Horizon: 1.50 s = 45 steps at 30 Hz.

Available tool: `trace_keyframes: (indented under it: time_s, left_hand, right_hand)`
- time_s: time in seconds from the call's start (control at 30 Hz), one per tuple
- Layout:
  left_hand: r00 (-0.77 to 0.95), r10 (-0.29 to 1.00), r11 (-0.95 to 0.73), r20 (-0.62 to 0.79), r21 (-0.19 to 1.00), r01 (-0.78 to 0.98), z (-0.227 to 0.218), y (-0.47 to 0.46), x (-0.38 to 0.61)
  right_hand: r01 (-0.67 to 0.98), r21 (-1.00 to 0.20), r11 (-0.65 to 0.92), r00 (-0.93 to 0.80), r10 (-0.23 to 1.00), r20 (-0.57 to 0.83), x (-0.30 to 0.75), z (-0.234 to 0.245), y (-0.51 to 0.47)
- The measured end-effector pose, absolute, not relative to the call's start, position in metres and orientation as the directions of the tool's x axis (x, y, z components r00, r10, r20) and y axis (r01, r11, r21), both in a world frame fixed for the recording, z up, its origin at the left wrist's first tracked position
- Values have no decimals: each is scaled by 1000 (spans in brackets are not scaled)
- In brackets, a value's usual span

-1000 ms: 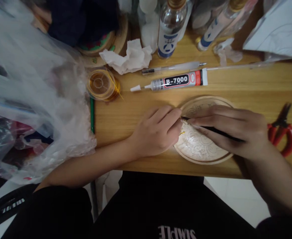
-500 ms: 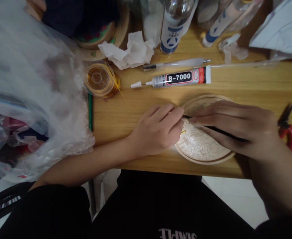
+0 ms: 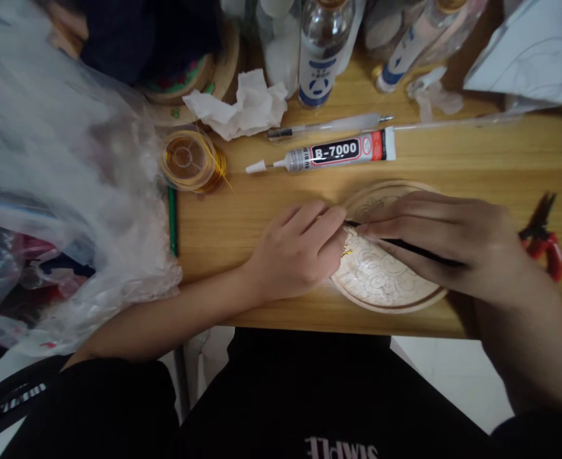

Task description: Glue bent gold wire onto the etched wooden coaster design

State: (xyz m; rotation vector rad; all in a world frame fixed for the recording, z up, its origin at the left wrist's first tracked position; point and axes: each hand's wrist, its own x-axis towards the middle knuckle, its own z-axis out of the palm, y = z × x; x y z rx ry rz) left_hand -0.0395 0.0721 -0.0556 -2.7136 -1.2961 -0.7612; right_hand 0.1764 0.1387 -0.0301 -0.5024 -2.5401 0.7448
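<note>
A round wooden embroidery hoop (image 3: 395, 306) lies on the table, its pale fabric (image 3: 381, 274) drawn with a flower pattern in dark lines. My left hand (image 3: 304, 245) rests over its left edge, fingers curled together; what they pinch is hidden. A short bit of gold wire (image 3: 346, 253) shows beside those fingertips. Above the hoop, my right hand (image 3: 453, 236) is closed on slim black tweezers (image 3: 424, 250). Their tip points left and meets the left fingertips near the fabric.
Beyond the hands lie a B-7000 glue tube (image 3: 340, 152), a pen (image 3: 328, 125) and a spool of gold wire (image 3: 192, 159). Crumpled tissue (image 3: 242, 105) and bottles (image 3: 321, 64) stand behind. Red-handled pliers (image 3: 541, 236) are at right, plastic bags (image 3: 94, 159) at left.
The view has shifted slightly, so the table things appear a little further left. Both hands keep nearly the same grip and place at the hoop.
</note>
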Motion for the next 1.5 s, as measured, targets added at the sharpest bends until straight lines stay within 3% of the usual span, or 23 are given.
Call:
trace_keyframes:
  time_s: [0.17, 0.3, 0.4, 0.53, 0.63, 1.07, 1.3, 1.37, 1.5]
  left_hand:
    - [521, 722, -654, 456, 202, 729, -55, 73, -38]
    - [526, 705, -666, 476, 187, 723, -55, 74, -38]
    - [530, 690, -676, 494, 178, 715, -55, 74, -38]
    - [544, 643, -717, 539, 173, 675, -56, 74, -40]
    - [540, 630, -724, 558, 171, 669, -58, 73, -41]
    - [552, 728, -666, 406, 229, 710, -58, 72, -41]
    - [618, 695, -696, 367, 127, 707, -52, 68, -41]
    - [606, 708, -691, 362, 182, 700, -55, 69, -43]
    - [495, 787, -617, 369, 441, 652, -63, 76, -52]
  right_hand:
    - [195, -675, 712, -799, 514, 312, 179, -32, 139]
    - [197, -787, 584, -677, 662, 321, 184, -32, 139]
    - [278, -796, 538, -511, 785, 352, 185, -35, 141]
    - [375, -794, 480, -373, 862, 345, 183, -42, 143]
    - [377, -810, 448, -340, 881, 329, 182, -44, 145]
    - [284, -885, 368, -274, 916, 293, 179, -49, 146]
    - [248, -917, 312, -247, 936, 251, 179, -52, 150]
    - [254, -919, 301, -249, 939, 238, 179, -53, 150]
    - [281, -917, 284, -220, 949, 227, 179, -53, 150]
